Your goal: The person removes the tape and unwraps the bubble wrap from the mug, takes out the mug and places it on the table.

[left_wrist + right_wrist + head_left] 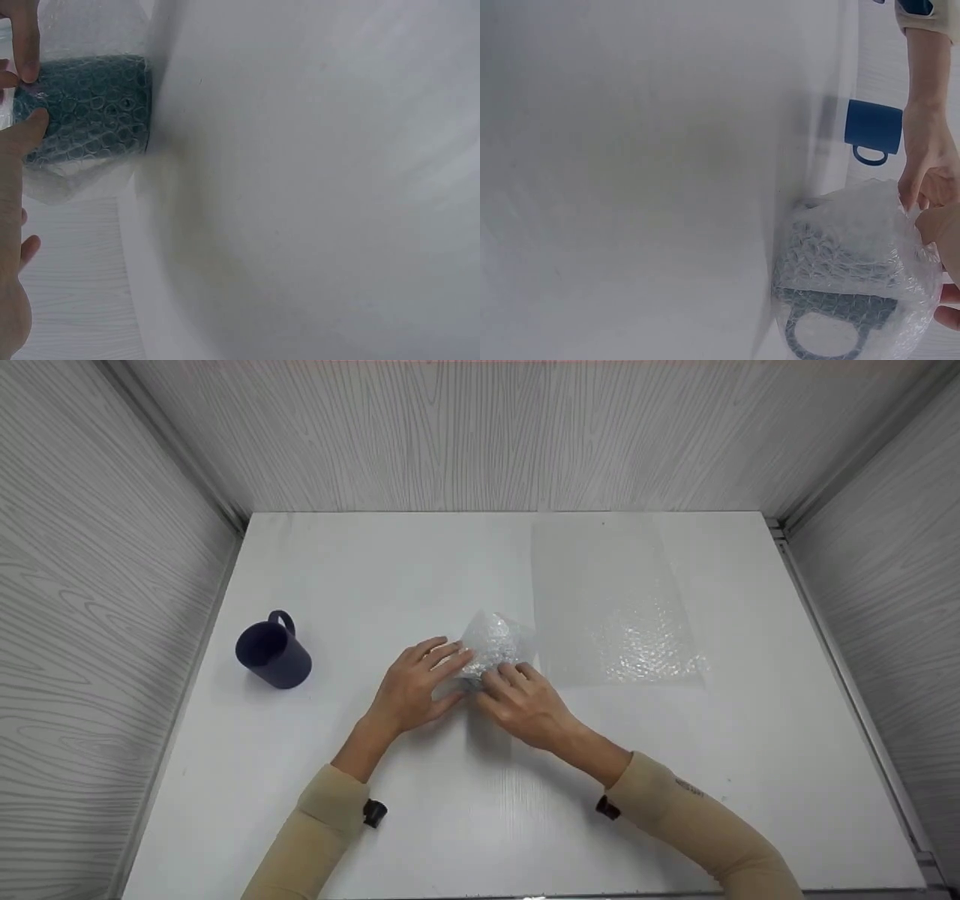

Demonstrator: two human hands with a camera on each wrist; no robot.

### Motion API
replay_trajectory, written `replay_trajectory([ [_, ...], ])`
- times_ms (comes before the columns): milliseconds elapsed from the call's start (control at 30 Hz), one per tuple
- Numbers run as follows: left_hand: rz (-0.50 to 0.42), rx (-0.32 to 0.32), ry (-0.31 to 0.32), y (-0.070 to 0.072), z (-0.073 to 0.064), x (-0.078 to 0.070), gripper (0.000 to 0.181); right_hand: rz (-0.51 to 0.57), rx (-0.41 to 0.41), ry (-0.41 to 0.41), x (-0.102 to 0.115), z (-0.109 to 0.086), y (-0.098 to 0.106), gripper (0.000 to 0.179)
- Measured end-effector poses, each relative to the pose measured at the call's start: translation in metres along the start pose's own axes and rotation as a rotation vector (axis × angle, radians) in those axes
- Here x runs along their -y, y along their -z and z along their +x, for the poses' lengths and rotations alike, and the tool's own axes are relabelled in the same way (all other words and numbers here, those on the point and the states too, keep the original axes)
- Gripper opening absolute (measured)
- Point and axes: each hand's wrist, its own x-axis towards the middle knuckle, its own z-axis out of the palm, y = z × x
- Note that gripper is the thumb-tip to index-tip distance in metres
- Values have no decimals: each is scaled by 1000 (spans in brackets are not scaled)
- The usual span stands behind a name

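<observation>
A dark mug wrapped in bubble wrap (94,112) stands between both hands near the table's middle. Through the wrap, its handle (826,330) shows in the right wrist view. My left hand (409,690) holds the bundle from the left, thumb on the near side and fingers on the far side. From the right, my right hand (525,709) has its fingers curled at the top, pinching the loose bubble wrap (495,634). Fingers of both hands meet close together there. The mug is mostly hidden in the head view.
An unwrapped dark blue mug (281,660) stands at the left of the white table (360,562), handle towards the back. A flat sheet of bubble wrap (607,592) lies behind and right of the bundle. Wood-grained panels (465,435) wall the back and both sides.
</observation>
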Motion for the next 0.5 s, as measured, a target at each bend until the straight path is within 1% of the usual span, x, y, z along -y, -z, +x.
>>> replay_trajectory([
  [100, -3, 6, 2, 0, 0, 0, 66, 3, -28, 12, -1, -1, -2, 7],
  [200, 0, 7, 0, 0, 0, 1, 65, -10, -76, 31, -2, -3, -5, 17],
  [300, 2, 4, -5, 1, 0, 1, 64, -22, -108, 43, -2, -4, -6, 21],
  [367, 1, 2, -7, 1, 0, 1, 64, -20, -114, 41, -2, -4, -7, 19],
  [500, 1, 2, -10, 0, 0, 1, 63, -8, -114, 28, -1, -3, -7, 9],
])
